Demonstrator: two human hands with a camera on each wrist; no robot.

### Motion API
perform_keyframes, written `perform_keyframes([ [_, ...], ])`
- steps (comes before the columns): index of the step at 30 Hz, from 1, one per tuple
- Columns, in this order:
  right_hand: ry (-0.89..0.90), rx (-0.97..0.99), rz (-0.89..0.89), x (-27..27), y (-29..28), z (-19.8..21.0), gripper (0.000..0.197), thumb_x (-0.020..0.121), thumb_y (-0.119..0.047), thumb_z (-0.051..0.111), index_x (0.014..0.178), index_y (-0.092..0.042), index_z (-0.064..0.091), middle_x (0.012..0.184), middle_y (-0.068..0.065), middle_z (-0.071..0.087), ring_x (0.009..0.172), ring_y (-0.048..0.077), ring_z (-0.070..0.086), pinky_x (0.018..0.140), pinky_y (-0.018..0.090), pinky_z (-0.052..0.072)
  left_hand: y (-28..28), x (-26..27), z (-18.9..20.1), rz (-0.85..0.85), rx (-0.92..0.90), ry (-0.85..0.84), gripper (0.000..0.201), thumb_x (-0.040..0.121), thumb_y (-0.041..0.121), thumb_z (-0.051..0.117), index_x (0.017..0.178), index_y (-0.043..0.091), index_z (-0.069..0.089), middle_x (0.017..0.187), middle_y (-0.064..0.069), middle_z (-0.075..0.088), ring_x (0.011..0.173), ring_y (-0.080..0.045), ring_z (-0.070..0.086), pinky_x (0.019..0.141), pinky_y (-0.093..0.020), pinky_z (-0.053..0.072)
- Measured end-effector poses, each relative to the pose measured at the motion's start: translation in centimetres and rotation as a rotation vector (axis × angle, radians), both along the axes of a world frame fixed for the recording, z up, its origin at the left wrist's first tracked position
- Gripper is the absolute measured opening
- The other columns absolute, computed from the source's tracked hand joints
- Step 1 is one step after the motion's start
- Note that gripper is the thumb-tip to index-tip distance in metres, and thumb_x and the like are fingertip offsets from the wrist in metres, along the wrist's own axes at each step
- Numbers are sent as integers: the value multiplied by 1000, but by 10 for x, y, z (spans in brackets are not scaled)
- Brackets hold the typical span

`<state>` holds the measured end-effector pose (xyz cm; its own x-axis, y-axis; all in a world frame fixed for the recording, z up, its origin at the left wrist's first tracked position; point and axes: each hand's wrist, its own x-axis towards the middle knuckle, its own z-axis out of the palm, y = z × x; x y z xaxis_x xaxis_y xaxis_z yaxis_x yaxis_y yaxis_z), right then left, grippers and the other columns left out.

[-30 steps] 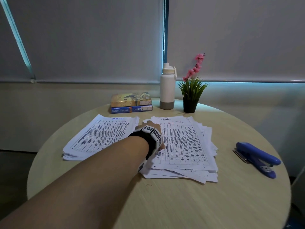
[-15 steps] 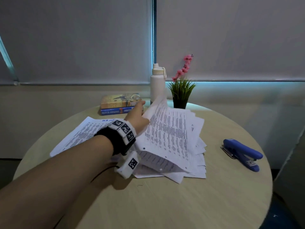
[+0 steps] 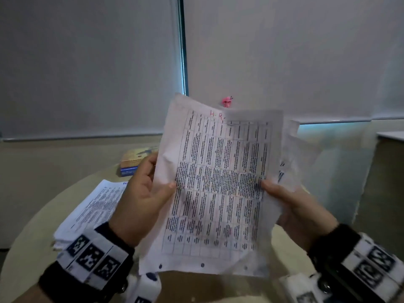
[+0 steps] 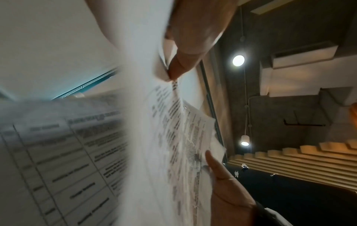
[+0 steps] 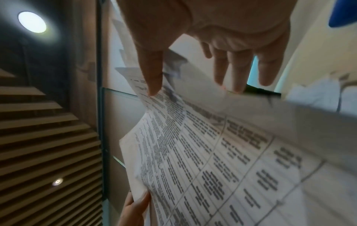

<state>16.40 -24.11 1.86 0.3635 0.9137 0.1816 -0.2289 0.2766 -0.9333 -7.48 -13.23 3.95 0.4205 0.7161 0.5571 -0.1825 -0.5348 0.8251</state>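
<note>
You hold the sheaf of printed sheets (image 3: 218, 182) upright above the round table (image 3: 35, 241), long axis 12 to 6 o'clock, with your left hand (image 3: 142, 197) gripping its 9 o'clock edge and your right hand (image 3: 293, 206) pinching its 3 o'clock edge, both equally near.

Grey roller blinds (image 3: 87, 62), dark window mullion (image 3: 182, 40), beige wall (image 3: 43, 167) below; round pale-wood bench (image 3: 37, 239); round ceiling lights (image 4: 238, 60) overhead.
</note>
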Motion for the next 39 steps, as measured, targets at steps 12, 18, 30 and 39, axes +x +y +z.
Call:
perform_keyframes([
  [12,-387,51,12,10,5,36,73,26,-53,89,82,-7,76,85,18,73,72,28,70,68,39,59,9,-19,79,457,658,384,77,67,46,69,137,35,38,131,14,33,128,-4,29,107,-11,17],
  [18,-529,-113,149,8,15,50,56,47,-43,88,82,-3,71,76,9,74,64,18,69,60,23,56,34,0,87,53,309,734,34,61,34,77,92,22,68,98,0,74,89,-15,69,88,-41,54],
  [30,-1388,-984,-298,137,54,-4,42,90,-38,55,125,-13,52,129,10,55,113,26,52,91,28,38,100,-44,2,94,39,980,55,49,55,66,89,18,73,87,1,76,82,-19,72,83,-49,54],
  [39,-1359,-1074,-260,126,53,-32,50,87,-19,57,133,-11,41,126,16,54,107,30,54,86,32,43,91,-45,-10,-44,-62,745,64,53,38,75,109,54,46,100,-5,74,89,-27,71,83,-53,54],
])
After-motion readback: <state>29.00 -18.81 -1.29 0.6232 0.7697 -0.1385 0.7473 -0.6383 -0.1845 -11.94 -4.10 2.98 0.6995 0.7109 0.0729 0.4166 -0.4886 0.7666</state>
